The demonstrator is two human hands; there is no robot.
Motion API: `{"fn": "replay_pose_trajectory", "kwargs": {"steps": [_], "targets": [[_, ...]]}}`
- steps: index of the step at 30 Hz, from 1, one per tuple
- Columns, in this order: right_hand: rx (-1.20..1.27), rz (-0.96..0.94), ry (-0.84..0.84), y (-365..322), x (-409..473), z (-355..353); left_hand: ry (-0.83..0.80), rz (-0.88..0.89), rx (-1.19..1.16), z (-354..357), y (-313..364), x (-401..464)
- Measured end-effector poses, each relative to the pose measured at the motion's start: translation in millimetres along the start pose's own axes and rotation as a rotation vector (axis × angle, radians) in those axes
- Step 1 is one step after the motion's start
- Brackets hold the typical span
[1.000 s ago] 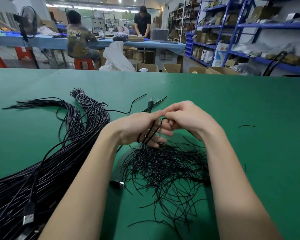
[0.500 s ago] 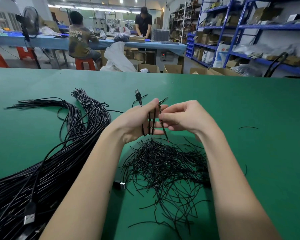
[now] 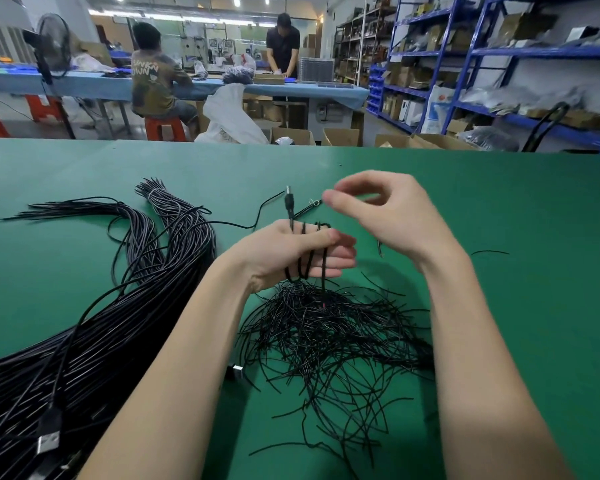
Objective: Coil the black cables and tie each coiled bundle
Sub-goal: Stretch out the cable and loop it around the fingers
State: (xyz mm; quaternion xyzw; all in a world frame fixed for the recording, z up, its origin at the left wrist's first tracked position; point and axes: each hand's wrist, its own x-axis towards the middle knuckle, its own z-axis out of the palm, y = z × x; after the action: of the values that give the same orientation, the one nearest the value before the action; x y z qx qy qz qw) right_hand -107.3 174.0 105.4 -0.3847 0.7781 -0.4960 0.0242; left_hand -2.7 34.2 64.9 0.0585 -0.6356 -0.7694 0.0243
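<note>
While left hand (image 3: 293,252) grips coiled cable (image 3: 312,258) — right hand (image 3: 392,216) hovers.

The right hand (image 3: 392,216), earlier pressed against the left hand (image 3: 291,258) at the frame's centre, now hovers above and right of it, apart. The cable (image 3: 305,258) now wraps the left fingers in several loops, its plug (image 3: 288,201) standing above them.

pale lettering on seated person's shirt back (image 3: 145,68), partly legible, roughly "UNKN OWN"

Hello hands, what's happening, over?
Left hand holds cable looped round its fingers. Right hand lifted clear, fingers curled, holding nothing visible. Pile of short ties underneath; nothing blocking.
</note>
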Motion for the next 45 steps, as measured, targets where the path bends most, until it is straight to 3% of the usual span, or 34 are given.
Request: {"fn": "replay_pose_trajectory", "kwargs": {"steps": [3, 5, 13, 17, 24, 27, 31, 40, 45], "targets": [[0.096, 0.001, -0.257, -2, -3, 20, -0.135, 0.048, 0.108, 9, -1, -4], [0.088, -0.003, -0.314, 0, -4, 29, -0.189, 0.074, 0.131, 10, 0, -7], [0.215, 0.091, -0.159, 3, 0, 32, -0.092, 0.064, 0.106, 3, 6, -4], [0.167, 0.106, -0.003, 2, 2, 30, 0.002, 0.071, 0.054, -3, 8, -1], [0.004, 0.054, 0.074, 1, 3, 20, 0.052, 0.083, 0.236, 0, 1, 3], [-0.022, 0.070, 0.048, 2, 3, 14, 0.075, 0.097, 0.236, 1, 0, 4], [0.206, 0.181, -0.105, 3, 1, 10, 0.120, 0.133, 0.151, 5, 1, 5], [0.130, 0.018, -0.042, 4, 2, 15, -0.044, 0.078, 0.057, 8, 4, 2], [0.186, 0.072, 0.003, 4, 3, 25, 0.013, 0.070, 0.061, 17, 4, 4]]}}
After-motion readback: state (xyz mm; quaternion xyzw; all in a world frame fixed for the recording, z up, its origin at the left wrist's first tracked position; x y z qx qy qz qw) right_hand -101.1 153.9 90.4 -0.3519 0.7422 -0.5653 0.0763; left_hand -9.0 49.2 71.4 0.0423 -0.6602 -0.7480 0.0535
